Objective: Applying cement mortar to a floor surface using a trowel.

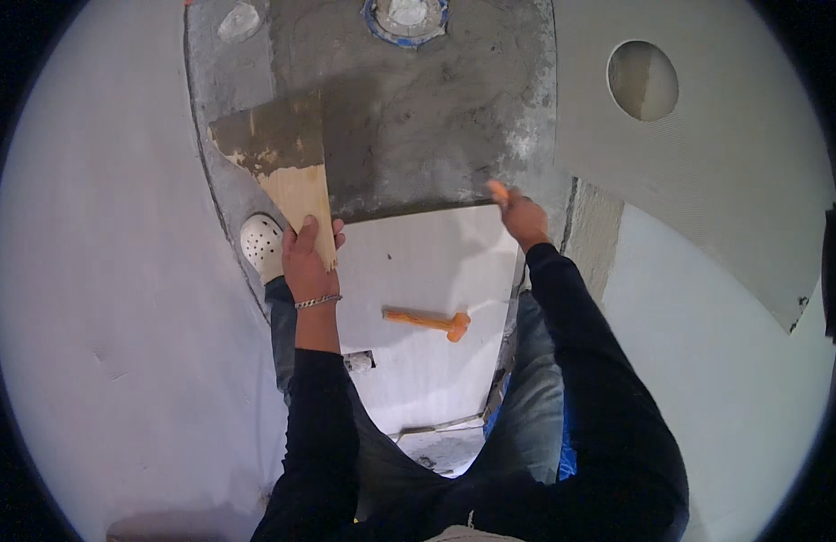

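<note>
My left hand [311, 260] grips the lower end of a light wooden board [300, 190], whose wide upper part is smeared with grey mortar. My right hand [524, 220] is closed on an orange-handled tool [498, 191]; the rest of that tool cannot be made out. Between my arms, an orange mallet [457, 325] lies on a pale floor tile [418, 262]. Above this tile is a bed of wet grey mortar [418, 131].
A round fitting with a blue rim [388, 29] sits in the mortar at the top. At right stands a grey panel [707, 181] with a round cut-out. A pale surface [102, 271] spans the left side. My white clog [257, 248] is beside the board.
</note>
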`<state>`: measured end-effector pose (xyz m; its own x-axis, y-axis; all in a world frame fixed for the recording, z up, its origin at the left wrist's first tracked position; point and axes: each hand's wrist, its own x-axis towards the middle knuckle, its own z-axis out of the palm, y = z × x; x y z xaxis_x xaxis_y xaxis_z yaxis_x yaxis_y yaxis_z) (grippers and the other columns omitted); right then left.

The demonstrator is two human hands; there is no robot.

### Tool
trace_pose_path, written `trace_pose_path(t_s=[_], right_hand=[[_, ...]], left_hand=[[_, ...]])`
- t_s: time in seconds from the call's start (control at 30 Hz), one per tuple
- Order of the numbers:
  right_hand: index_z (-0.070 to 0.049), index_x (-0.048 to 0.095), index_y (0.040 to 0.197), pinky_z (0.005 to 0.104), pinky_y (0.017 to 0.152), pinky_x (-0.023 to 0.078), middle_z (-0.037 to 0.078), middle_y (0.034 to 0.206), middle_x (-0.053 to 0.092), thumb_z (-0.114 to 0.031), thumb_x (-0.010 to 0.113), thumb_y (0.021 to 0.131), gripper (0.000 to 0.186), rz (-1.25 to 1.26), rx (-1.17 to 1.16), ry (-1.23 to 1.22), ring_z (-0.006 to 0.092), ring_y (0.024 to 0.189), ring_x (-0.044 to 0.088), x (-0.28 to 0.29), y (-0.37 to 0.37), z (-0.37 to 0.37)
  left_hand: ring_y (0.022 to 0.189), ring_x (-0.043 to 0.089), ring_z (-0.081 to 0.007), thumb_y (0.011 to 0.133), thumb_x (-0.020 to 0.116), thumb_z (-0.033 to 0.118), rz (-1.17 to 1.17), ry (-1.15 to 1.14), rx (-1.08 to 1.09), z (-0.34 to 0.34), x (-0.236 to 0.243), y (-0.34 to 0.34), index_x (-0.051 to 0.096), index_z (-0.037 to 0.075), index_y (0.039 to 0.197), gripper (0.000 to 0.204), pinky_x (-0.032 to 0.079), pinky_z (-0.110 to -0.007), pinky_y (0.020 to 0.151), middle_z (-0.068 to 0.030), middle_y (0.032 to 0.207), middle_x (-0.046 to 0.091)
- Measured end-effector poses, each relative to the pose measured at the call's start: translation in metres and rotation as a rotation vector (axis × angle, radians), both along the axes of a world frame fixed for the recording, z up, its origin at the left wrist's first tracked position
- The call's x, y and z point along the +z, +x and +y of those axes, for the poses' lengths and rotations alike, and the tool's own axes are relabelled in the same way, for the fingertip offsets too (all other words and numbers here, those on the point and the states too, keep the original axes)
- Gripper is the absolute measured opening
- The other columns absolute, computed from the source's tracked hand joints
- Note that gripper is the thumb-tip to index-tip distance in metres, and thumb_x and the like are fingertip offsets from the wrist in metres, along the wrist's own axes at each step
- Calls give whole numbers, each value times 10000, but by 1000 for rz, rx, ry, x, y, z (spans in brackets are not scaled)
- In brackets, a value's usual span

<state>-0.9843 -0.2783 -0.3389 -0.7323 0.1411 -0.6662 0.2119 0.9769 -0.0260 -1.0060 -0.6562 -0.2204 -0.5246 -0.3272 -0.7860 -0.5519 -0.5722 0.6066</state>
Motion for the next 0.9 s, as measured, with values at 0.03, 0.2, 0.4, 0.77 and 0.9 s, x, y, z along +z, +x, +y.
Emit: trace_pose_path(t_s=[0.03,0.2,0.4,0.77,0.9], right_hand=[[-83,589,1056,529,698,517,206,906,690,-527,403,967,490,78,-122,84,415,818,661,-3,-1,5],[-6,611,954,501,701,520,266,888,672,-577,383,961,615,332,-457,42,418,803,669,-40,12,51],[-39,618,922,477,633,508,213,735,651,-589,407,948,589,239,-548,-145,361,688,660,6,49,-114],[-14,648,973,509,795,480,270,966,659,-595,373,948,644,215,-489,65,438,962,618,9,-58,-11],[-30,581,747,340,431,416,78,502,487,-742,413,876,743,90,-1197,-556,195,429,502,7,-25,-101]], left_hand=[[770,665,-201,930,580,171,4,15,-3,0,3,0,519,40,1197,304,543,-310,653,-72,974,624],[775,664,-208,925,593,173,63,128,-16,29,3,-11,519,48,1181,294,543,-314,642,-68,964,628],[774,672,-199,934,571,162,-1,39,-33,-8,6,3,537,36,1173,273,542,-305,658,-79,967,636],[748,670,-214,924,603,161,1,97,-38,-9,10,-1,525,45,1121,241,553,-318,634,-76,917,631],[747,670,-216,920,609,164,5,39,-54,-16,11,4,530,39,1111,242,553,-314,626,-80,914,633]])
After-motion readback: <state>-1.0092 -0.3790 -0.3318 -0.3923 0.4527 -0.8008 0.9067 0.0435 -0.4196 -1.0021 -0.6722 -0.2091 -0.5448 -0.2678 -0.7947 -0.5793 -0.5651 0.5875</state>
